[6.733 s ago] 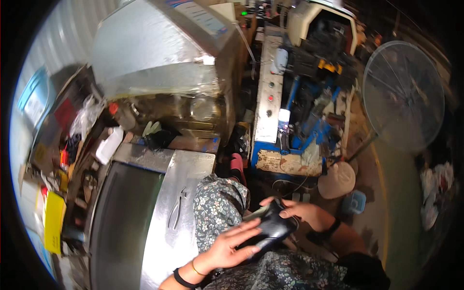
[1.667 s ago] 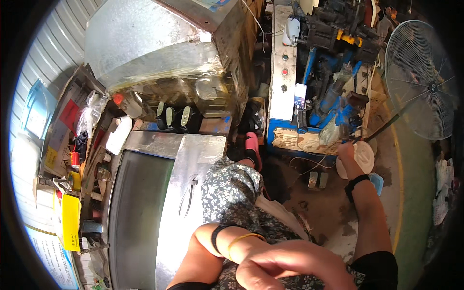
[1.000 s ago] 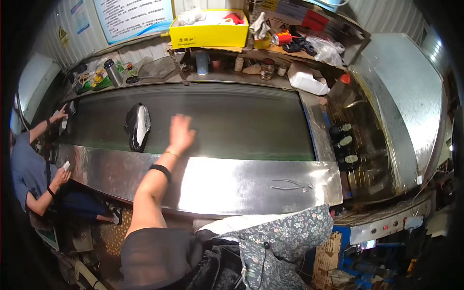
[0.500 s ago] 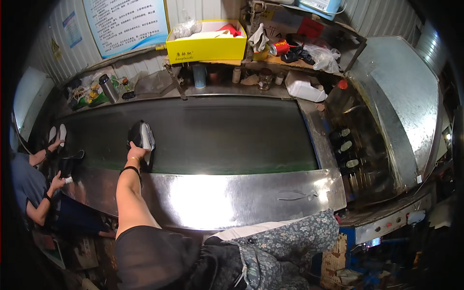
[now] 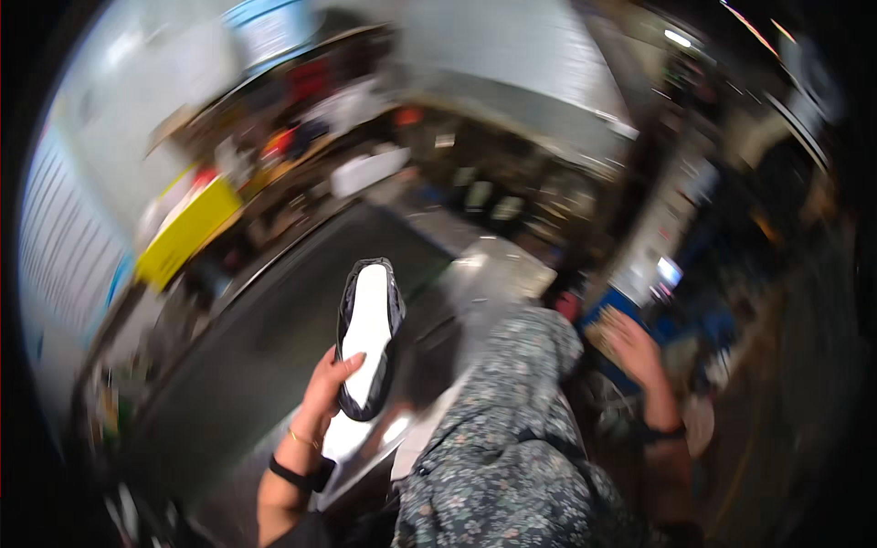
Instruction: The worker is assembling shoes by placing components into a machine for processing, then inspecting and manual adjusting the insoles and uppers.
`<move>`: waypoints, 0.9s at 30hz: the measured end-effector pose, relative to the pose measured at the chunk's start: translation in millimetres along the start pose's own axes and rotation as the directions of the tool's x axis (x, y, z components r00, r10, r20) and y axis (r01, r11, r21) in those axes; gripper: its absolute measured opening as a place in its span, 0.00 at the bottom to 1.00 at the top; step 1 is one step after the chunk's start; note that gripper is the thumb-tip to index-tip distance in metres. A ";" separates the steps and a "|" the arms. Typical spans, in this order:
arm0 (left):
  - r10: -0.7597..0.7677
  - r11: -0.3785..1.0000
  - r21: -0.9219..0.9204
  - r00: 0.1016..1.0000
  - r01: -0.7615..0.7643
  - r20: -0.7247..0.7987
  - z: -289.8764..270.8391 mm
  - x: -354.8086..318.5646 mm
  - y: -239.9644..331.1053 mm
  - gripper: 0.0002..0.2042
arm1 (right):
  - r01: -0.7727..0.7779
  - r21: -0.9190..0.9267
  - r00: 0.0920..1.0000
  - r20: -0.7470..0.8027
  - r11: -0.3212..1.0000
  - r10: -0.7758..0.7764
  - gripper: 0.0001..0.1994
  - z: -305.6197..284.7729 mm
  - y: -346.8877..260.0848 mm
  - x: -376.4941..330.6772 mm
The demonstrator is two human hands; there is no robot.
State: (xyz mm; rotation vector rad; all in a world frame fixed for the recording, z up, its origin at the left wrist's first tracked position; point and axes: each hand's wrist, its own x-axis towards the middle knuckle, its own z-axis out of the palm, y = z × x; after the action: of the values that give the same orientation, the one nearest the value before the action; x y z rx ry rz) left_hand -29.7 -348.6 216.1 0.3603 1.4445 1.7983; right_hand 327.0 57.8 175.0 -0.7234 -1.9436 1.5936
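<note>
Your left hand (image 5: 327, 395) has closed around the black shoe upper with its white insole (image 5: 367, 336) and lifted it off the dark belt surface (image 5: 247, 365), where half a second ago it lay flat under your reach. It now sits upright in your grip, just left of your floral lap (image 5: 512, 457), so the pick-up looks done. Your right hand (image 5: 632, 349) hangs open and empty near the blue machine (image 5: 639, 310) on the right. The view is blurred, so finer detail is lost.
</note>
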 end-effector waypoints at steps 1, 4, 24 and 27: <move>0.016 0.997 0.068 0.990 -0.026 0.140 45.5 24.2 0.6 0.30 | 0.197 -0.292 0.977 0.132 0.936 -0.165 0.26 20.6 -27.9 11.2; 0.149 0.928 0.275 0.927 -0.252 0.344 148.1 9.1 2.5 0.42 | 0.459 0.012 0.888 0.033 0.888 -0.459 0.37 81.5 -90.9 11.0; 0.273 0.944 -0.022 0.740 -0.330 0.614 300.3 -28.7 -56.3 0.45 | 0.620 -0.554 0.756 0.232 0.556 -0.612 0.29 34.3 -129.2 -160.4; 0.320 0.913 0.001 0.716 -0.408 0.621 314.1 -38.7 -59.8 0.46 | 0.607 -0.554 0.752 0.170 0.570 -0.636 0.26 28.0 -124.0 -180.9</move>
State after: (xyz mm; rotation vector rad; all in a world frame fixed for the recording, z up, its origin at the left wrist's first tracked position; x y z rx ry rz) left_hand 222.6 -155.5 268.8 1.2619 1.0657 1.6394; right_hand 428.8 -107.0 281.4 -0.1989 -2.3093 0.5268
